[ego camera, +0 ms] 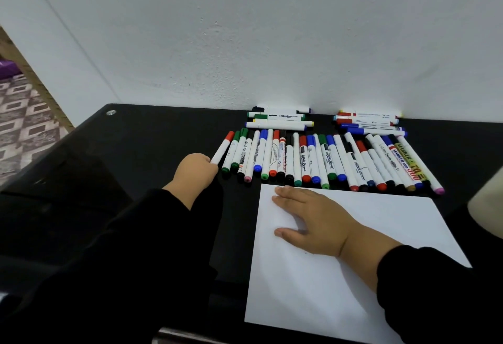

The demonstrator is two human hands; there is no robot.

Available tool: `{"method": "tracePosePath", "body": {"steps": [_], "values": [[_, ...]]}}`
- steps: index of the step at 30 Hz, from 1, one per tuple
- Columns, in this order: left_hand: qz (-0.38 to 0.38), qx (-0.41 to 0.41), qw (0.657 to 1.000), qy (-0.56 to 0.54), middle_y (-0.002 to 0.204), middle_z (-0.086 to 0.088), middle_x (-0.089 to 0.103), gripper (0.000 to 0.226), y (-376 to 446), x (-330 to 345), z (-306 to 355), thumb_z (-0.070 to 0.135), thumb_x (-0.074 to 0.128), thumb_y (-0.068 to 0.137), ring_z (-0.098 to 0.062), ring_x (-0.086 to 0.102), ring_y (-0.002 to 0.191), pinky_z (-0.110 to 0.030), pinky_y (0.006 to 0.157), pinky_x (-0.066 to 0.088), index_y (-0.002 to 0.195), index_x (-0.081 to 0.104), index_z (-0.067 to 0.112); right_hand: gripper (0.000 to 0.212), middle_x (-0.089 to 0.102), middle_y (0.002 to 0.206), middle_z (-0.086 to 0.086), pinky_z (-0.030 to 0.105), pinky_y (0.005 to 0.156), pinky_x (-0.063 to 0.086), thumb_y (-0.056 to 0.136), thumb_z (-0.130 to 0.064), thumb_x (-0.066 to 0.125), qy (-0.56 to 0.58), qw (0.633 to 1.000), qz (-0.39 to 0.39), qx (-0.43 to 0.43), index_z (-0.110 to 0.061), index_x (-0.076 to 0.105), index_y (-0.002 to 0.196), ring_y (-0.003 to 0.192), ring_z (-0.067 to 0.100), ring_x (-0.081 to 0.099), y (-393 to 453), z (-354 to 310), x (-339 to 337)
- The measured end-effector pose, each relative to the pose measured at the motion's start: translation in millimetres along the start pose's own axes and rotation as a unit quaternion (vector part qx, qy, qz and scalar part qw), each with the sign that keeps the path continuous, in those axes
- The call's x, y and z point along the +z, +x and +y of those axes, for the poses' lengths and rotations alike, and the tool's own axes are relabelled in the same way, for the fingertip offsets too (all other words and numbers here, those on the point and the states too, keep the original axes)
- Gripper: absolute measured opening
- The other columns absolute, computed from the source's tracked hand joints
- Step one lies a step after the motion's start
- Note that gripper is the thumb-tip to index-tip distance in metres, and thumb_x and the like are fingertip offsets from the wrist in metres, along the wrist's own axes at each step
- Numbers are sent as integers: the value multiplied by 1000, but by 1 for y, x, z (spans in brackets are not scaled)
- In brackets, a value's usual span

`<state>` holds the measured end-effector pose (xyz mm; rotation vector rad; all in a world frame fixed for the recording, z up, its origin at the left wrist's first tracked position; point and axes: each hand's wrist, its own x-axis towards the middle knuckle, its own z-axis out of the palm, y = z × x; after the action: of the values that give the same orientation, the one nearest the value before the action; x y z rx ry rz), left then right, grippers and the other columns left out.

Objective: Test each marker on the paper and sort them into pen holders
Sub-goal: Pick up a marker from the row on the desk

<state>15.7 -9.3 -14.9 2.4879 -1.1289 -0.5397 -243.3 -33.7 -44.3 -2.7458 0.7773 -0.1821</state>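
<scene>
A long row of several white markers [321, 161] with coloured caps lies across the black table. At its left end is a red-capped marker [223, 147], and my left hand [196, 170] grips the near end of it. A blank white sheet of paper [340, 275] lies in front of the row. My right hand [313, 219] rests flat on the paper's upper left part, fingers spread. Two small piles of markers lie against the wall, one at the back centre [280, 119] and one at the back right [370, 123]. No pen holder is clearly in view.
The black table [152, 136] meets a white wall at the back. A pale rounded object [487, 207] cuts in at the right edge. Patterned floor [24, 114] shows beyond the table's left corner, which has a metal bolt [111, 112].
</scene>
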Motion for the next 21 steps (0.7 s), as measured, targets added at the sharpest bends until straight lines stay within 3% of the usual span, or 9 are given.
{"method": "tracePosePath", "body": {"steps": [7,11,13,16,18,21], "values": [[-13,-62,986,-155,74,-9,52,23,-26,-10,-10,6,44,83,-25,50,70,-34,64,43,86,67,6,93,21,155,-16,11,108,6,68,-78,20,-8,1000,-16,11,-30,29,147,143,2,16,0,-2,-3],[-4,-79,969,-234,83,-7,61,26,-63,-17,-15,8,46,86,-23,57,76,-39,78,52,70,58,24,100,19,156,-15,13,110,7,64,-82,13,-19,999,-34,18,-30,26,148,143,3,15,1,-4,-4],[-7,-81,956,-283,84,-5,63,26,-84,-20,-16,8,48,87,-19,58,72,-35,70,53,76,60,28,102,17,157,-14,14,110,6,65,-87,14,-25,999,-43,19,-30,24,149,144,4,14,1,-7,-7],[-27,-81,940,-331,83,-3,64,26,-114,-21,-18,10,49,88,-13,57,66,-24,52,47,100,66,27,78,16,158,-11,13,108,5,86,-70,34,-41,998,-48,16,-27,22,150,144,5,13,0,-11,-11],[-39,-82,935,-342,84,-2,64,31,-129,-20,-20,11,50,88,-12,57,69,-22,52,45,110,66,26,68,15,158,-10,15,110,7,93,-55,43,-40,997,-58,22,-25,21,150,145,7,12,-2,-13,-13],[-59,-86,931,-350,87,-2,65,31,-146,-16,-20,10,51,89,-13,59,74,-23,55,47,112,66,24,67,11,159,-8,19,113,8,95,-51,42,-37,996,-77,31,-23,19,151,145,8,10,-2,-17,-16]]}}
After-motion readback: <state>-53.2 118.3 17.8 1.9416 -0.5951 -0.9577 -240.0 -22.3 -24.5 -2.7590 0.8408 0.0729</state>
